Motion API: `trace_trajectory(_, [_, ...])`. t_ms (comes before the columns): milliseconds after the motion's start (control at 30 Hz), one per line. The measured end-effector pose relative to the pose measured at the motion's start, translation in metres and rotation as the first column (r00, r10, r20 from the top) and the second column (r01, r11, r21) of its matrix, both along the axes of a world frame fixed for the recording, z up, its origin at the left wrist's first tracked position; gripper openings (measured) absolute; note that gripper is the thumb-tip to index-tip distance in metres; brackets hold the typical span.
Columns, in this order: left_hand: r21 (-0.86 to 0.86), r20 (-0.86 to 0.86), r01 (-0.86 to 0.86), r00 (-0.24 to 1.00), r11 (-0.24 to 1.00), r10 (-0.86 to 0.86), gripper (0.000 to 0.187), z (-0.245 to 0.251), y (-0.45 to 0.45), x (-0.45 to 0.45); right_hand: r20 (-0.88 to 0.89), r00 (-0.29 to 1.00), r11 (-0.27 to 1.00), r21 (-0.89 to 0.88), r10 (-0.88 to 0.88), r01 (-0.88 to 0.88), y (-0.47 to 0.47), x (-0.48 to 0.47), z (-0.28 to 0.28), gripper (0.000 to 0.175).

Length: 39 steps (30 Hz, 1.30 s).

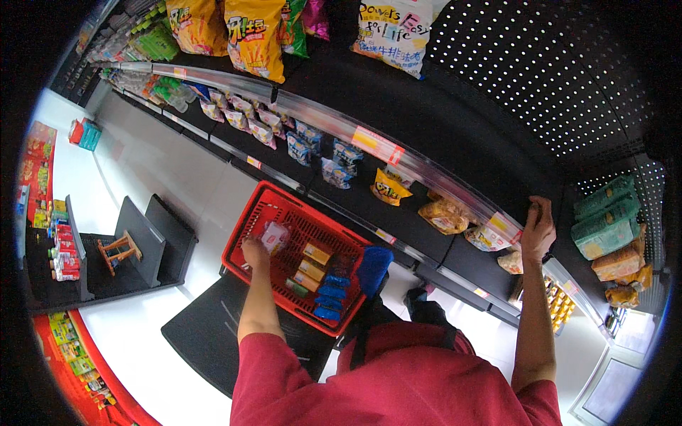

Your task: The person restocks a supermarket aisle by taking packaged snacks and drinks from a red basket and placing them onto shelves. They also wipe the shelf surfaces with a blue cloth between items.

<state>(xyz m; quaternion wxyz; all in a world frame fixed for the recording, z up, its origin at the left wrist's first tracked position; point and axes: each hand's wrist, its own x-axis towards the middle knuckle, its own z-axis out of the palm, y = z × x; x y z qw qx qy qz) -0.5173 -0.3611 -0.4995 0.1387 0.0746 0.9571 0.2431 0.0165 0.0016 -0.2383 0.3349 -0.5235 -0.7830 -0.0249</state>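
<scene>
My left hand (257,252) reaches into a red plastic shopping basket (307,197), its fingers on a small white-and-pink packet (275,237) near the basket's left end. The packet is slightly blurred. Further right in the basket lie several yellow-orange boxes (310,270), a small green packet (296,287) and a stack of blue packets (329,298). My right hand (538,226) is raised at the front edge of the upper black shelf (458,128), beside its clear price strip (453,186). Its fingers are bent, and no goods show in it.
Small snack bags (335,170) line the lower shelf, and large yellow chip bags (254,37) stand above. Under the basket is a black flat surface (213,325). At left, a black display unit (152,239) holds a small wooden stand (118,253). Green packages (607,223) sit far right.
</scene>
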Motion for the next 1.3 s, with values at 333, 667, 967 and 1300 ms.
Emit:
trace_trajectory(333, [0.111, -0.371, 0.159, 0.922, 0.981, -0.107, 0.047, 0.072, 0.038, 0.031, 0.027, 0.999, 0.999, -0.028, -0.036, 0.037, 0.001, 0.003, 0.003, 0.015])
trace_trajectory(667, [0.369, -0.845, 0.809, 0.497, 0.457, -0.198, 0.039, 0.294, 0.264, 0.06, -0.036, 0.999, 0.999, -0.053, -0.008, 0.006, -0.001, -0.002, 0.018, 0.013])
trace_trajectory(967, [-0.05, -0.958, 0.931, 0.058, 0.362, -0.282, 0.034, 0.433, 0.431, 0.082, -0.054, 0.998, 0.997, -0.077, -0.013, 0.009, 0.002, -0.001, 0.029, 0.013])
trace_trajectory(1300, [-0.288, -0.929, 0.865, -0.149, 0.41, -0.338, 0.024, 0.451, 0.489, 0.062, -0.073, 0.997, 1.0, -0.009, 0.008, -0.008, 0.006, 0.0, 0.034, 0.01])
